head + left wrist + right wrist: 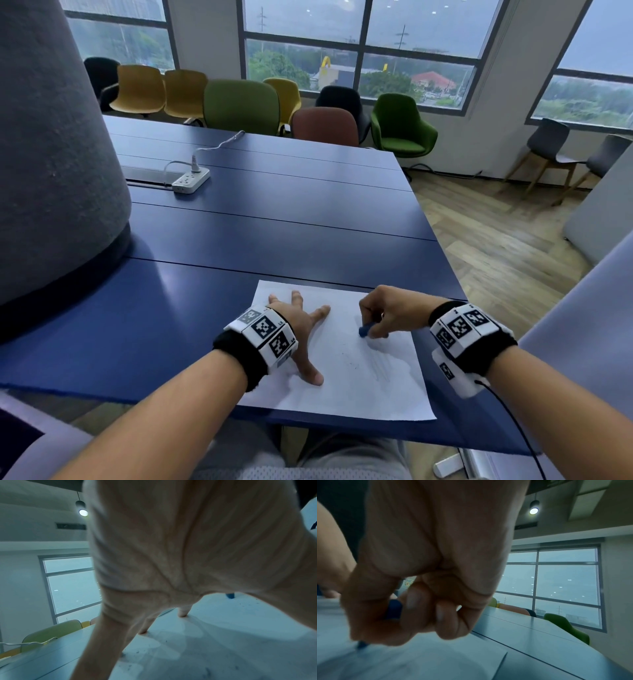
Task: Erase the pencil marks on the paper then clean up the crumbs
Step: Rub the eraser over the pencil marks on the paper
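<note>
Under both hands stretches the blue table, and on its near edge lies the white paper — the left hand sits on the sheet's left half, the right hand over its upper right part. The left hand is spread flat, fingers straight and splayed, fingertips pressing the sheet down, thumb reaching back toward the person. The right hand is curled tight around a small blue eraser, pinching it between thumb and fingers; the eraser's tip pokes out below the fingers and touches the paper. Faint grey pencil marks run just below the right hand, between it and the sheet's near edge. Dark crumbs speckle the paper around the left hand's fingers and between the two hands. Well beyond the left hand, far up the table, a white power strip lies with a cable plugged in — past it stand coloured chairs along the windows.
</note>
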